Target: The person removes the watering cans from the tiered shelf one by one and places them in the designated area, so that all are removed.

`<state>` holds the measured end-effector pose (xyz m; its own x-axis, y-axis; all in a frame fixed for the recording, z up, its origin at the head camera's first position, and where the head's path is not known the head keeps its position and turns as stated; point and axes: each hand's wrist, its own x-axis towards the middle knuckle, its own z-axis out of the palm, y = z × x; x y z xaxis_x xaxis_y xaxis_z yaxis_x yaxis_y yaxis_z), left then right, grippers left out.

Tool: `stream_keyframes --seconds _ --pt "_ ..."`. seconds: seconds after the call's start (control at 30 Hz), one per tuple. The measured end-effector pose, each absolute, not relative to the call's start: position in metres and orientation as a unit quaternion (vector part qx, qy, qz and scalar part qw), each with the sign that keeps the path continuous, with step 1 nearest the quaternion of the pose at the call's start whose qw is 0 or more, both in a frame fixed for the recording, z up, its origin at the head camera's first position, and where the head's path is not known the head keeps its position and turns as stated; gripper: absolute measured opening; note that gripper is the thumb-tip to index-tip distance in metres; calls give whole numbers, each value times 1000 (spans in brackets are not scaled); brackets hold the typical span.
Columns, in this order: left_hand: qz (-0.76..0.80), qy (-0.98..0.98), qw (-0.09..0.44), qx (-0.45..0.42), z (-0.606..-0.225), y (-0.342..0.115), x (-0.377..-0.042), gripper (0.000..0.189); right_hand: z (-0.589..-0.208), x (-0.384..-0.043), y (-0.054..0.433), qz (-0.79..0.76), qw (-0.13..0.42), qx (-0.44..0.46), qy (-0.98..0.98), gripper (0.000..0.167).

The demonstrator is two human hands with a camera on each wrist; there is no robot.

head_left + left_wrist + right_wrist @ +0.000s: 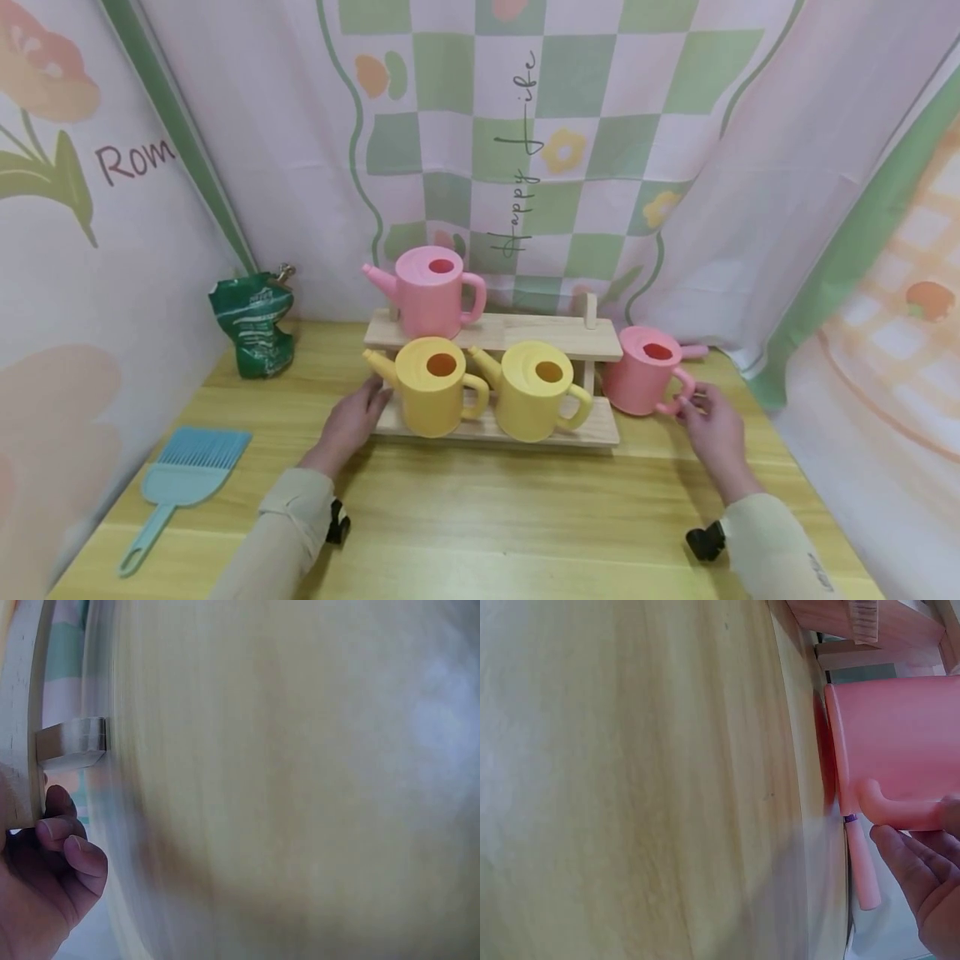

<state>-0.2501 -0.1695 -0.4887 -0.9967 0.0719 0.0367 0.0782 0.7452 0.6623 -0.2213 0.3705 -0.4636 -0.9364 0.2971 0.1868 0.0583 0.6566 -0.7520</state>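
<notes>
A two-tier wooden rack (492, 332) stands on the table. My left hand (352, 422) grips the left end of its lower board, its fingers curled under the edge in the left wrist view. At the rack's right end is a pink watering can (639, 372); my right hand (712, 427) pinches its handle (904, 814) between thumb and fingers. Whether this can touches the table, I cannot tell. Another pink watering can (429, 293) sits on the upper board. Two yellow watering cans, a left one (431, 400) and a right one (534, 404), occupy the lower board.
At the left front lies a blue dustpan-like brush (187, 471). Behind it stands a crumpled green bag (258, 329) with a metal clip. A pink rod-like piece (694, 352) shows behind the right-hand can. Patterned curtains (480, 158) enclose the table's back and sides.
</notes>
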Motion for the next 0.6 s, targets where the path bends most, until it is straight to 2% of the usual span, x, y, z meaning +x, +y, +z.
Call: stream_keyframes --seconds 0.4,0.6 --pt "-366 -930 -4 -34 -488 -170 -252 72 -465 -223 370 399 119 -80 -905 30" --pt "-363 -931 -2 -36 -489 -170 -251 70 -458 -218 370 384 118 -80 -912 51"
